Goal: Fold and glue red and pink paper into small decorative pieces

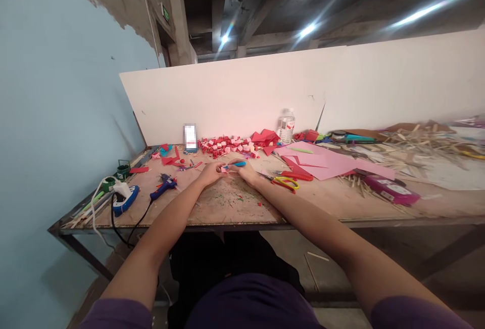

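Near the middle of the workbench my two hands are close together. My left hand (211, 173) is closed on a small pink paper piece (223, 170), its fingers partly covering it. A blue pen (238, 164) is gripped in my right hand (246, 171), its tip end at the pink piece; whether it touches cannot be made out. Behind the hands lies a heap of small red and pink paper cubes (227, 144). Yellow-handled scissors (287, 183) and a red-handled cutter (297, 175) are right of my right hand.
A blue glue gun (163, 186) and a power strip (126, 200) with cables lie at left. A phone (190, 138) stands by the white board (235, 99). Pink paper sheets (322, 162), a water bottle (287, 126), a magenta package (392, 189) and wood strips (413, 142) are rightward.
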`<state>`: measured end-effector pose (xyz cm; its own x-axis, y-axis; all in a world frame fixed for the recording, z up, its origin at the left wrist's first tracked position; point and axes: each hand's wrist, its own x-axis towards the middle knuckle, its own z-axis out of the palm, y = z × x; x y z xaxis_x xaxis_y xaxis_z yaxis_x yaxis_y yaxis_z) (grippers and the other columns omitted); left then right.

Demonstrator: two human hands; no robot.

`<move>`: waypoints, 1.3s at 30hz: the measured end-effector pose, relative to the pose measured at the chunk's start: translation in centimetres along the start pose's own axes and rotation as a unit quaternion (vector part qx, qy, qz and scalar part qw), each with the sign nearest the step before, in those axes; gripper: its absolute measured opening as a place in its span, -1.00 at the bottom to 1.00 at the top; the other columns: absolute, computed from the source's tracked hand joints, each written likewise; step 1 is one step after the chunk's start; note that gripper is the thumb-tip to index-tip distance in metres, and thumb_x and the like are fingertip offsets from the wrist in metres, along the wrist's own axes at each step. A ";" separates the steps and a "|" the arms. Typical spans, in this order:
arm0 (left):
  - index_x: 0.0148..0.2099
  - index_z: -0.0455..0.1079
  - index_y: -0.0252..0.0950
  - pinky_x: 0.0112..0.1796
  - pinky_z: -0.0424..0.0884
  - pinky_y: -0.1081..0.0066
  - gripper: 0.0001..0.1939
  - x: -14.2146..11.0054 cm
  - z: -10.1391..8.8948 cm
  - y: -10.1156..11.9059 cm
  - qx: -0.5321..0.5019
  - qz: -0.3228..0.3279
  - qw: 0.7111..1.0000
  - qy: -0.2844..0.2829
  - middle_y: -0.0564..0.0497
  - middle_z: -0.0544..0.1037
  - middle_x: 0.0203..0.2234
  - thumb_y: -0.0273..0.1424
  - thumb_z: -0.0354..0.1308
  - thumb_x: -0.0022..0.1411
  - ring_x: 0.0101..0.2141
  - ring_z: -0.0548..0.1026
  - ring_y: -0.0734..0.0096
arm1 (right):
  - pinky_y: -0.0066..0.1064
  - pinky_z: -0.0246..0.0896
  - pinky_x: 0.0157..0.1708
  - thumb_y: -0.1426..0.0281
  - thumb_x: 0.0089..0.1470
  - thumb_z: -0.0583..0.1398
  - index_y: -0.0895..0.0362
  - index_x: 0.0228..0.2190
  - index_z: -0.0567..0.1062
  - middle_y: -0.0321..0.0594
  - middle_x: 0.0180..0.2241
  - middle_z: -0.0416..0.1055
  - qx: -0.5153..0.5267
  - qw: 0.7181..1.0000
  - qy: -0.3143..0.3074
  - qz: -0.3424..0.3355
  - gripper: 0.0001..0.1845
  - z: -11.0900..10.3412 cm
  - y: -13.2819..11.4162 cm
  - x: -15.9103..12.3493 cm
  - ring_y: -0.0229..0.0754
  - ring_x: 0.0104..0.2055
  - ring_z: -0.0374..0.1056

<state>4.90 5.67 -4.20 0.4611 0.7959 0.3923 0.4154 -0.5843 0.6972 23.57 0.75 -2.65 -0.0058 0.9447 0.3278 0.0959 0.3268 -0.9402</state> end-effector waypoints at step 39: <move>-0.12 0.66 -0.32 -0.34 0.30 0.40 -0.73 -0.2 -0.3 0.2 0.047 0.035 0.998 -0.015 0.02 0.60 -0.47 -0.37 0.31 0.12 -0.40 0.49 0.29 | -0.07 0.43 -0.09 0.38 -0.06 0.46 0.05 -0.53 0.60 -0.10 -0.37 0.56 -0.016 1.000 -0.009 0.013 -0.85 0.7 -2.7 -1.2 0.18 -0.06 0.45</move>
<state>4.62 5.42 -3.98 0.5146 0.7478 0.4194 0.4518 -0.6523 0.6086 22.63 -1.26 -0.57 -0.0210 0.9532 0.3017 0.1272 0.3019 -0.9448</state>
